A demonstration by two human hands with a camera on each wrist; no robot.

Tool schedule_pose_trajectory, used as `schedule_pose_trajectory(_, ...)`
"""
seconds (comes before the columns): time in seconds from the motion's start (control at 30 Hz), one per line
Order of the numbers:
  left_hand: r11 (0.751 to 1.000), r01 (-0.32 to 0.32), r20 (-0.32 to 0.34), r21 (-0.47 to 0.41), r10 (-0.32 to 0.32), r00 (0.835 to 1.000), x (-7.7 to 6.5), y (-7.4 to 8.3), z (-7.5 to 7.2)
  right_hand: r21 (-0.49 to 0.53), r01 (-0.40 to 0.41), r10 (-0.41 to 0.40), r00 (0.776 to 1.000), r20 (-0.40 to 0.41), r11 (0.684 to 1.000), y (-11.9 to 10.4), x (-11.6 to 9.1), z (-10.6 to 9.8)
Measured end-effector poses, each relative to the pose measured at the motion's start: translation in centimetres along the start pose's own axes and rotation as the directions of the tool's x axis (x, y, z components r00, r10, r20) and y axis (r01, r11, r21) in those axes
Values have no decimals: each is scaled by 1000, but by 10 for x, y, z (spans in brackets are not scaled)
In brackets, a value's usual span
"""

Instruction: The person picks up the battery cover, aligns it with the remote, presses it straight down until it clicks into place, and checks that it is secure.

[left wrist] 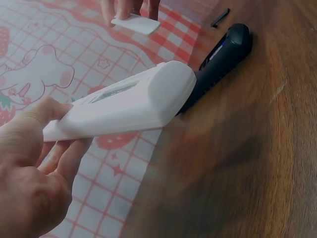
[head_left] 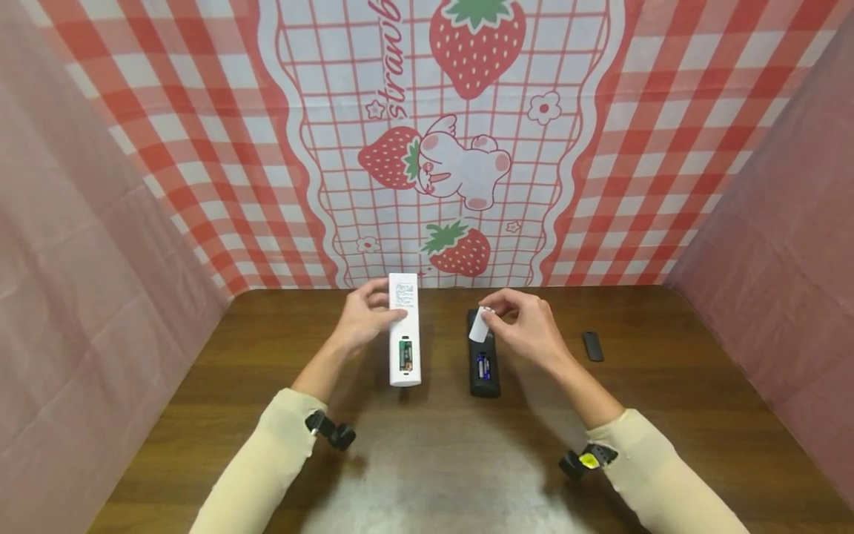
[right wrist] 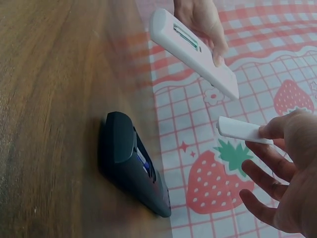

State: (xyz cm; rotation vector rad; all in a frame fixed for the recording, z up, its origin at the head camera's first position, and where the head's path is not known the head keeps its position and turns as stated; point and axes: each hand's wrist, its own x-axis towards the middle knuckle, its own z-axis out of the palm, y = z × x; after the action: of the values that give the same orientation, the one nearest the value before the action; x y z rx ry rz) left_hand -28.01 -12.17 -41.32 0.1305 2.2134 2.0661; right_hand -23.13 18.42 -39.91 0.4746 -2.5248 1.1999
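Observation:
My left hand (head_left: pixel 363 317) grips a white remote control (head_left: pixel 404 326) along its side, with the thumb across its back. The remote's battery compartment (head_left: pixel 405 355) lies uncovered, and green shows inside it. Between thumb and fingers, my right hand (head_left: pixel 527 326) pinches a white battery cover (head_left: pixel 479 326). In the head view that cover overlaps the upper part of a black remote control (head_left: pixel 484 384), which lies back-up on the table. Blue batteries (head_left: pixel 483 366) sit in the black remote's open compartment. The right wrist view shows the white cover (right wrist: pixel 242 130) held apart from both remotes.
A small black battery cover (head_left: pixel 592 346) lies on the wooden table (head_left: pixel 427 460), right of my right hand. Behind the table hangs a red-and-white strawberry cloth (head_left: pixel 460 148). Pinkish cloth walls (head_left: pixel 100 222) stand at both sides.

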Motion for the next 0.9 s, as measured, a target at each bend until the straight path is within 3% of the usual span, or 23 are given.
schedule_pose_trajectory(0.9,999,3,2,-32,-3,1000,9,-4,14,53,-10,9,1000,12,999,-5,-1,2)
